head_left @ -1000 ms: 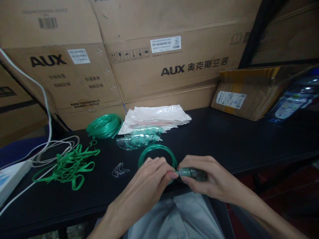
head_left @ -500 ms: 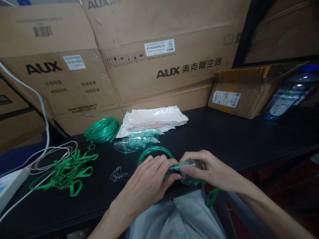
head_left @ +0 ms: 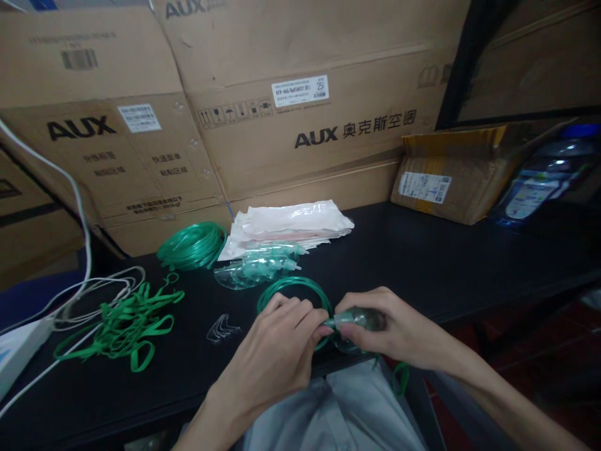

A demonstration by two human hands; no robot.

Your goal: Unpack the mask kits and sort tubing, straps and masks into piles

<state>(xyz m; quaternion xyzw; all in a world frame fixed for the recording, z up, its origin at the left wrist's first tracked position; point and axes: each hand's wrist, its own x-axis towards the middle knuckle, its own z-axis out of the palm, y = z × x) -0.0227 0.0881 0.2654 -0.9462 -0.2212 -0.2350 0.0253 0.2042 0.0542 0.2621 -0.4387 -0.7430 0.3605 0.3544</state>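
My right hand (head_left: pixel 389 326) is closed around a clear green oxygen mask (head_left: pixel 359 318) at the near edge of the black table (head_left: pixel 446 250). A green strap (head_left: pixel 400 379) hangs from it below the table edge. My left hand (head_left: pixel 277 344) pinches the mask's narrow port end with thumb and fingers. Just behind my left hand lies a coil of green tubing (head_left: pixel 293 289), partly hidden by my fingers.
A second green tubing coil (head_left: pixel 191 244), more clear masks (head_left: pixel 256 269), a stack of white pouches (head_left: pixel 291 222), loose green straps (head_left: pixel 124 319), small clear clips (head_left: pixel 223 327) and white cables (head_left: pixel 94 285) lie on the table. Cardboard boxes (head_left: pixel 300 119) line the back; a water jug (head_left: pixel 539 181) stands right.
The mask turned slightly in my hands and its green strap dropped below the table edge. Both hands stayed together at the near edge. The camera view shifted a little.
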